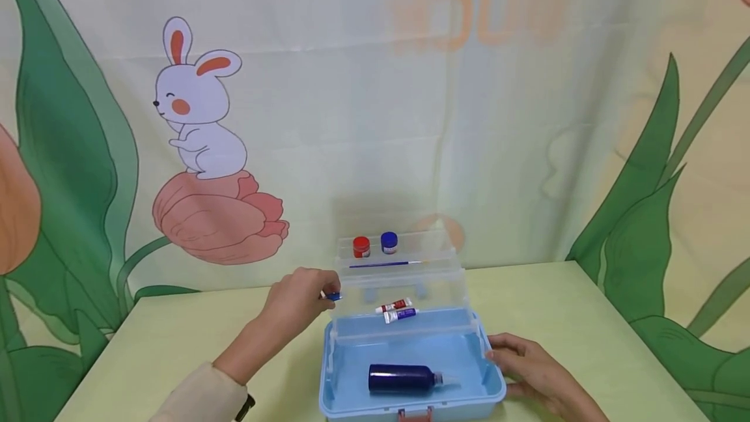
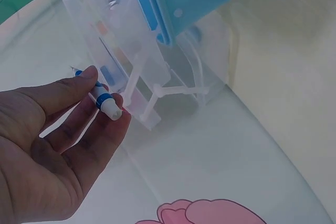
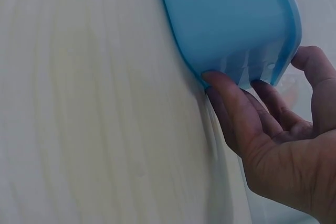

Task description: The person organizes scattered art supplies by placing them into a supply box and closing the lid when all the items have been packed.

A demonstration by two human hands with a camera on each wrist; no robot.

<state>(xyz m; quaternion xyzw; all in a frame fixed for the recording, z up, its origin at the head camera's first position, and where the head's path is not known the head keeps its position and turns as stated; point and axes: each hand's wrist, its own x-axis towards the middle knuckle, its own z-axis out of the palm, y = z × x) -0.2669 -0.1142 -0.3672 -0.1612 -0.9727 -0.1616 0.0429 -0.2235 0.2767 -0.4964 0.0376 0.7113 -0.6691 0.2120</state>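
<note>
My left hand (image 1: 301,298) pinches a small blue-and-white paint tube (image 2: 105,99) between thumb and fingers. It is beside the left edge of the clear fold-out trays (image 1: 404,285) of a light blue storage box (image 1: 346,402). My right hand (image 1: 536,370) rests against the right end of that box, its fingers (image 3: 236,103) touching the outer wall. A red paint tube (image 1: 394,306) and a purple one (image 1: 401,315) lie on the lower tray. Inside the box, a dark blue bottle (image 1: 400,378) with a clear nozzle lies on its side.
On the top tray stand a red-lidded jar (image 1: 361,247) and a blue-lidded jar (image 1: 389,243). A blue paintbrush (image 1: 381,264) lies in front of them. Behind the pale green tabletop (image 1: 222,324) hangs a curtain (image 1: 328,122) printed with a rabbit and flowers.
</note>
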